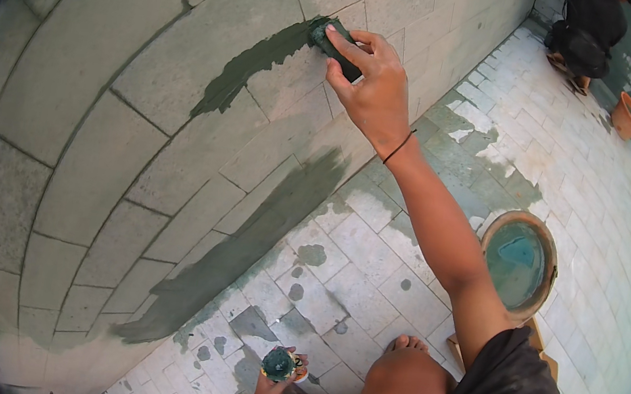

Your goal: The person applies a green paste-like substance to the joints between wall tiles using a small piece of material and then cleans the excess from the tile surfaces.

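dark green block (344, 61) held to a tiled wall (99, 173) by the right hand

the block is at the upper end of a wet green smear (257, 66). its long axis slants from upper left to lower right in the view, roughly crosswise to the smear, which runs from lower left to upper right. the upper-left end points toward the wall; the lower-right end lies under the palm.

the right hand (380, 84) is closed on the block, fingers along the upper side and thumb below. the left hand (271, 389), low in view, has its fingers curled round a small cup (278, 363) of green paste (mouth facing up).

a second, broader green band (243, 247) lies lower on the wall. drips spot the tiled floor (351, 288). a round basin (549, 269) of greenish liquid sits beside the right arm.
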The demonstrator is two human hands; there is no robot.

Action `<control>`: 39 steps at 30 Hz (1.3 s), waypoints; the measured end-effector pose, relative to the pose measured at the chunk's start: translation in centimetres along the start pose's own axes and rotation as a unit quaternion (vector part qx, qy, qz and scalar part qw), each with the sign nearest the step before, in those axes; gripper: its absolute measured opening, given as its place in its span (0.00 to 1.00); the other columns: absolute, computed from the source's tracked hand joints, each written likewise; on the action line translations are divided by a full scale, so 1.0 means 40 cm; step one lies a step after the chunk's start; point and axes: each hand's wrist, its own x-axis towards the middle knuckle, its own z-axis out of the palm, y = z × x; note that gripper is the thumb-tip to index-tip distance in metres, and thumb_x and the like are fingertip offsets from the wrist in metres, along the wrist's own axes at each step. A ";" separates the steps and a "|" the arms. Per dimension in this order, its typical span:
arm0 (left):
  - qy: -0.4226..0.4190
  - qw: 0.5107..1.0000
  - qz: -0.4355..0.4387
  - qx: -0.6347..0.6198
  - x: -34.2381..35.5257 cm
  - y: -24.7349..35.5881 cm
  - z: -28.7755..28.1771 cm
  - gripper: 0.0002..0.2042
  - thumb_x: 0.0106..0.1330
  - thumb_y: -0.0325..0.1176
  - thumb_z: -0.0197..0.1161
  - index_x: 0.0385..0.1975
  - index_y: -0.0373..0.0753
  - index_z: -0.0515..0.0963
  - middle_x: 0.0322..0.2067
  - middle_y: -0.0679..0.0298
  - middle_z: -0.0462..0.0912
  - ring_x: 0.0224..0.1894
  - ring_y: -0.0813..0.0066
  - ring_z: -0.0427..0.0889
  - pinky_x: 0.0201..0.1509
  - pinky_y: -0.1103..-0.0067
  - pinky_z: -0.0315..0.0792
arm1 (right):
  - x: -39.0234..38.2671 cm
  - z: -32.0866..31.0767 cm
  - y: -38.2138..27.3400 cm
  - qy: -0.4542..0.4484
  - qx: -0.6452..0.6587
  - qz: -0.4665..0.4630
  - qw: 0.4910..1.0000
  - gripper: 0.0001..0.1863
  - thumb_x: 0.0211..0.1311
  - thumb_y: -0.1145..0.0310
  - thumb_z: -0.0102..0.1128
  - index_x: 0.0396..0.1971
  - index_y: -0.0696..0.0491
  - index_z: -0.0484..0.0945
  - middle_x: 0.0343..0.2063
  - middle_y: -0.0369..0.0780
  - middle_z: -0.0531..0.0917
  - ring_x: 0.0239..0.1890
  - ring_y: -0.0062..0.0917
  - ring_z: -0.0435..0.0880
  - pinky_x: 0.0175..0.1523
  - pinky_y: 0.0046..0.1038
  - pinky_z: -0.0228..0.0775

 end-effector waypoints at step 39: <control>-0.006 1.000 0.004 -0.023 0.015 0.007 0.015 0.28 0.70 0.22 0.62 0.69 0.32 0.61 0.59 0.48 0.79 0.60 0.60 0.81 0.66 0.64 0.74 | 0.057 -0.053 0.117 -0.042 0.008 0.064 0.997 0.21 0.61 0.65 0.69 0.55 0.42 0.86 0.45 0.42 0.83 0.37 0.34 0.83 0.46 0.32 0.78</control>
